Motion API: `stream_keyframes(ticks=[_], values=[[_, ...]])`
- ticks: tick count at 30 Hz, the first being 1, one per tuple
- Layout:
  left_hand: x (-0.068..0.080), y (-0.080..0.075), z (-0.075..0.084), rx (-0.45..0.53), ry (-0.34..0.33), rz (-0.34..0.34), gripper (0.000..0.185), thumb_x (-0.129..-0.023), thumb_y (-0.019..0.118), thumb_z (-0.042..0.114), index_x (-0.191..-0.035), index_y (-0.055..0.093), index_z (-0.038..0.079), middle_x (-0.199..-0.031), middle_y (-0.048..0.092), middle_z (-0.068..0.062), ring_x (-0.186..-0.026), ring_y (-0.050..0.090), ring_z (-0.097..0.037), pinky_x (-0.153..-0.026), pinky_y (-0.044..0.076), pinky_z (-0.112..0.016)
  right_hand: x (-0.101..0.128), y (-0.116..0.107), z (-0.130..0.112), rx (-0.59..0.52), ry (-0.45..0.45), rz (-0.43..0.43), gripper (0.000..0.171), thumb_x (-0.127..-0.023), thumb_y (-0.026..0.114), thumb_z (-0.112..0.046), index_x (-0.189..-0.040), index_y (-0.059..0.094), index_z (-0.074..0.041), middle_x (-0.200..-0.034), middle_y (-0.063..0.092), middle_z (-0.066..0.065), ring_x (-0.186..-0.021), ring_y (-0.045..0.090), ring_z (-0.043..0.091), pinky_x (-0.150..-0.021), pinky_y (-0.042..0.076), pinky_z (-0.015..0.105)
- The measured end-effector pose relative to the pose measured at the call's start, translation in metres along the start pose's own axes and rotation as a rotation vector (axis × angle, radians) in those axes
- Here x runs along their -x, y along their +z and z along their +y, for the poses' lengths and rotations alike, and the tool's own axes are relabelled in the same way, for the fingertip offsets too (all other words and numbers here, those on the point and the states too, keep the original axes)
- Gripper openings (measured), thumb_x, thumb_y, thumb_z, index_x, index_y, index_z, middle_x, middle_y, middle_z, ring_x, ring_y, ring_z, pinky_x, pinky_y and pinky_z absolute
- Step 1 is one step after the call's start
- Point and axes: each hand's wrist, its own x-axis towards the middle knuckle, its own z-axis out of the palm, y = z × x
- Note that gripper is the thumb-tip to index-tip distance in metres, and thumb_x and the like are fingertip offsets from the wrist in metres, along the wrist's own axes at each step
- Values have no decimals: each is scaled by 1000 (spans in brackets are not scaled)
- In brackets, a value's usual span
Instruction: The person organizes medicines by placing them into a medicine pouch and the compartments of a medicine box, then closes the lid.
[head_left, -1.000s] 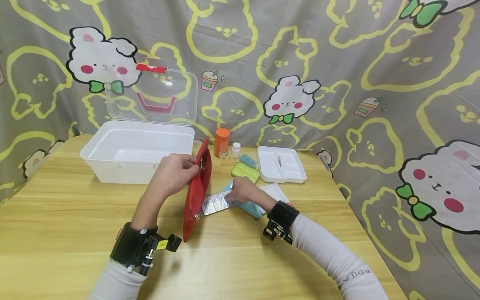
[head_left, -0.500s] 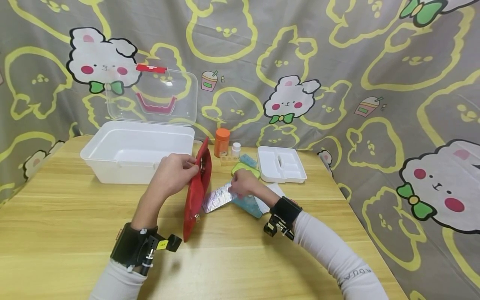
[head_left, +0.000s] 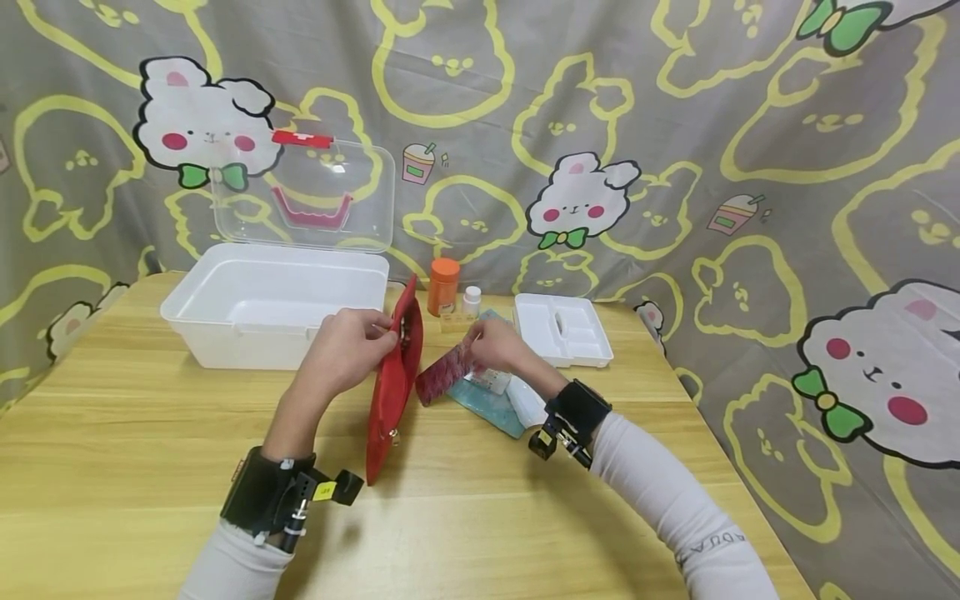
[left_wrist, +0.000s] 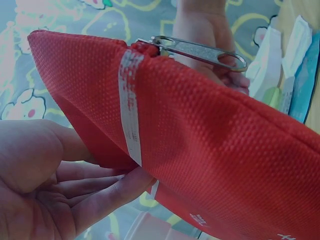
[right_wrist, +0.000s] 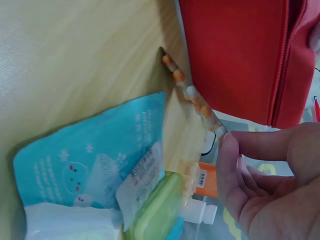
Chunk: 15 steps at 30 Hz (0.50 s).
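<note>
My left hand [head_left: 348, 348] grips the red zippered pouch [head_left: 390, 392] by its upper edge, holding it upright on its side over the table. In the left wrist view, the metal zipper pull [left_wrist: 200, 51] hangs at the top of the pouch. My right hand [head_left: 501, 346] pinches one end of a blister pack [head_left: 441, 377] between thumb and fingers. Orange and white capsules show along the pack [right_wrist: 200, 106] in the right wrist view, where it is seen edge-on beside the pouch. Its far end points toward the pouch's open side.
Under my right hand lie a teal packet [head_left: 487, 408], a white packet [head_left: 527, 402] and a green case [right_wrist: 159, 210]. Behind stand an orange bottle [head_left: 443, 287] and a small white bottle [head_left: 472, 300]. A white divided tray [head_left: 551, 327] is at right, an open lidded box [head_left: 258, 346] at left.
My right hand has lifted the blister pack off the pile and tilted it, its face turning from silver to dark red. The left hand and pouch stay put.
</note>
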Motion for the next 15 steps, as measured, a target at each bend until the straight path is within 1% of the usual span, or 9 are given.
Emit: stream_keyframes(ticks=[5, 7, 9, 12, 15], values=[[0, 0, 0, 6, 4, 5, 29, -98, 57, 13, -119, 69, -2, -105, 75, -23, -76, 73, -20, -64, 60, -29, -3, -9, -6, -57, 0, 16, 18, -87, 57, 1, -96, 72, 1, -82, 71, 12, -58, 66, 12, -67, 62, 36], [0, 0, 0, 9, 8, 6, 29, -98, 58, 14, -119, 69, -3, -105, 75, -23, -76, 74, -20, -64, 60, -29, -4, -14, -9, -84, -5, 30, 16, -87, 58, 0, -95, 72, 1, -83, 72, 13, -59, 66, 12, -68, 63, 37], [1, 0, -1, 11, 10, 6, 29, -98, 58, 14, -119, 69, -3, -105, 75, -23, -76, 74, -20, -65, 61, -30, -5, -20, -13, -107, -8, 52, 15, -87, 58, 0, -94, 72, 1, -84, 72, 14, -59, 67, 14, -65, 63, 36], [1, 0, -1, 14, 11, 6, 30, -98, 58, 14, -120, 69, -3, -106, 75, -24, -76, 74, -21, -65, 61, -30, -6, -31, -20, -128, -6, 91, 13, -87, 60, -1, -93, 72, 1, -86, 72, 15, -60, 68, 17, -59, 61, 30], [0, 0, -1, 23, 8, 3, 30, -98, 58, 13, -120, 69, -4, -107, 74, -24, -76, 75, -21, -65, 62, -31, -6, -43, -28, -145, 4, 117, 11, -87, 64, -3, -95, 71, 0, -87, 71, 15, -61, 67, 19, -58, 60, 29]])
